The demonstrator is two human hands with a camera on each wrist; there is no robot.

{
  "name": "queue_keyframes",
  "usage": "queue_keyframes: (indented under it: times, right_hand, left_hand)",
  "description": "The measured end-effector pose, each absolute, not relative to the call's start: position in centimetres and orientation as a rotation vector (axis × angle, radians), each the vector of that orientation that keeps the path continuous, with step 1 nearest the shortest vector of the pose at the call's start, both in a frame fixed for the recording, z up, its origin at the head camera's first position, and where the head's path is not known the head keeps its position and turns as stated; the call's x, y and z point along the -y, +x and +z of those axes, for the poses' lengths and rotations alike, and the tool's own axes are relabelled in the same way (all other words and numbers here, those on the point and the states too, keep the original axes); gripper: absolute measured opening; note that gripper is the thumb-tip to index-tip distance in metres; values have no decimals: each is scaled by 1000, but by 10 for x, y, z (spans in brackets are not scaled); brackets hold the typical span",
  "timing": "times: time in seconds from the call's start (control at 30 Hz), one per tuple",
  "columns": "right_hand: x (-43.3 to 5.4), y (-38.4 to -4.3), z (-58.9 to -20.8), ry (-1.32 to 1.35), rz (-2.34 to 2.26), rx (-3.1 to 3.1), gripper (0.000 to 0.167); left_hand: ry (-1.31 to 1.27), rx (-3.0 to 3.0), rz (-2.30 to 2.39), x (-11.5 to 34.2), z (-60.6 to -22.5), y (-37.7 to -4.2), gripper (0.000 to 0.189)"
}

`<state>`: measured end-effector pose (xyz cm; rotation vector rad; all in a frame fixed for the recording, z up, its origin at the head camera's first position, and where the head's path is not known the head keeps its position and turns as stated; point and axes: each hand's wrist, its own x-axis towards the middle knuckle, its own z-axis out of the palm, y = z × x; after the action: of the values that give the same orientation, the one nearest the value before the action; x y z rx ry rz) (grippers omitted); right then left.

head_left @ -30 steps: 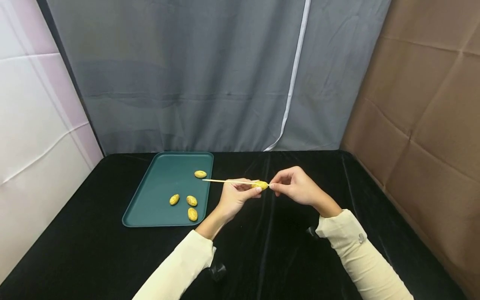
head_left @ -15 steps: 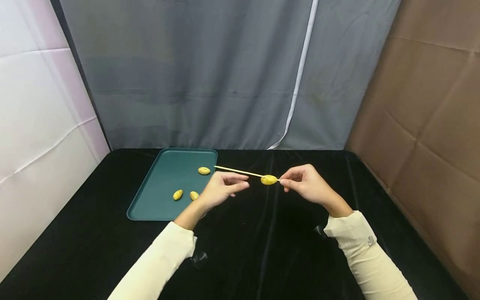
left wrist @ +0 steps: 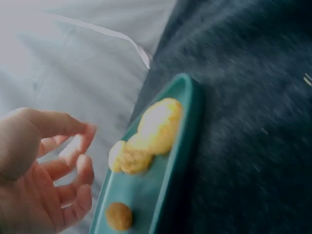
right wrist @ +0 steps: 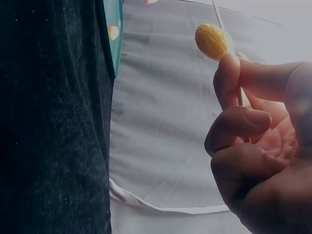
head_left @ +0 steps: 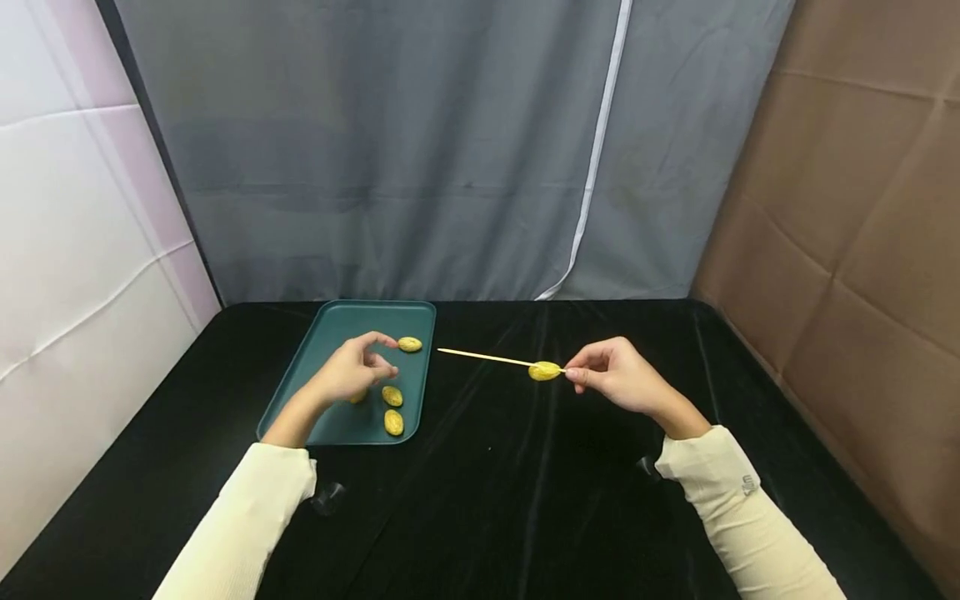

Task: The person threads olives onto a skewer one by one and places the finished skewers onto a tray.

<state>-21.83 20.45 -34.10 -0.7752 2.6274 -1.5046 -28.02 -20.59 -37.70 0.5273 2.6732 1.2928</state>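
Note:
In the head view my right hand (head_left: 617,377) pinches a thin wooden skewer (head_left: 483,357) near its right end, holding it nearly level above the table. Threaded on it, close to the fingertips, is a yellow, mottled oval piece shaped like a date (head_left: 544,372). The right wrist view shows that piece (right wrist: 212,42) just beyond the thumb, with the skewer's rear running into the palm. My left hand (head_left: 345,372) hovers over the green tray (head_left: 367,317), holding nothing, thumb and index finger apart. Nearest its fingertips lies one loose yellow piece (head_left: 409,344); another is partly hidden beneath the hand.
Two more yellow pieces, an upper one (head_left: 392,396) and a lower one (head_left: 393,422), lie at the tray's right side. The table has a black cloth (head_left: 480,500). A grey curtain (head_left: 375,167) hangs behind, and a brown cloth wall (head_left: 847,250) stands right.
My left hand let go of the yellow piece on the skewer and moved left over the tray. The right hand kept the skewer and shifted slightly right.

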Motion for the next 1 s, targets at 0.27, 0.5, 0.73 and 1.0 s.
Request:
queue_keyframes:
  times: [0.27,0.5,0.73,1.0]
  right_hand:
    - [-207,-216,-346,-783,-1489,-2635,6]
    - [-210,-215,-341,-757,-1486,-2639,7]
    - [-217,-212,-341,-733,-1472,-2638,7]
    - [-223,-208,-349,-712,-1439,-2650,8]
  left_hand:
    - [723,-2875,807,210,-379,-271,47]
    - [795,-2987,383,205,-389,-269,35]
    - [814,-3066,426,195,-397,-270,22]
    - [947,-3149,526,183,-397,-265,21]
